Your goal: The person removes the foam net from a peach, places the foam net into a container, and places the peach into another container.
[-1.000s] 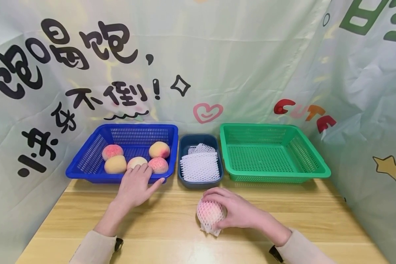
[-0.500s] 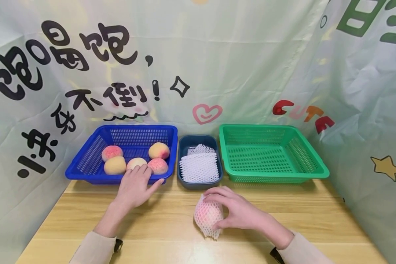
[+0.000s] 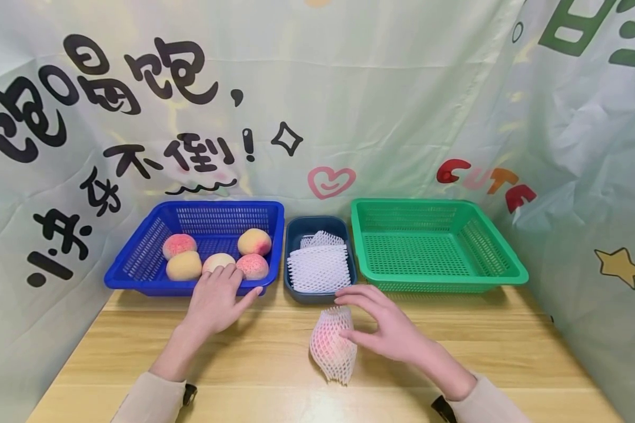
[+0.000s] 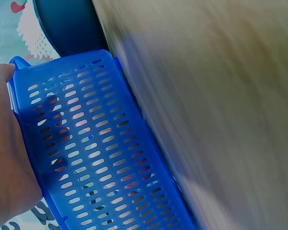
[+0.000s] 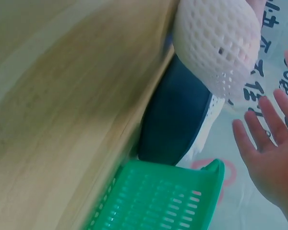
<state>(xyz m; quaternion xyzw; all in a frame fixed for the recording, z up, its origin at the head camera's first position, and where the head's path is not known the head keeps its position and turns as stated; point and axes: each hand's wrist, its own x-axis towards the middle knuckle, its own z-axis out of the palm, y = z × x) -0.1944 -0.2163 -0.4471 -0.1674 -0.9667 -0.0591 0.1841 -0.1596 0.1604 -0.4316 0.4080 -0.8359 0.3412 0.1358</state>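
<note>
My left hand (image 3: 214, 302) rests over the front rim of the blue basket (image 3: 137, 281), fingers draped inward against a pale peach (image 3: 218, 261), thumb held out. How firmly they touch the peach cannot be told. Other peaches, such as a pink-red one (image 3: 253, 267), lie around it. A peach in a white foam net (image 3: 332, 349) stands on the table, the net's frayed ends sticking out at top and bottom. Just right of it, my right hand (image 3: 383, 323) hovers with spread fingers, holding nothing; the right wrist view shows them apart from the netted peach (image 5: 216, 43).
Between the baskets sits a small navy box (image 3: 320, 298) with several white foam nets (image 3: 320, 270) in it. A green basket (image 3: 439, 281) stands at the right. Behind the wooden table (image 3: 275, 393) hangs a printed cloth (image 3: 391, 117).
My right hand has let go of the netted peach and drawn slightly up and to the right. The netted peach shifted slightly left and toward me earlier. My left hand has not moved.
</note>
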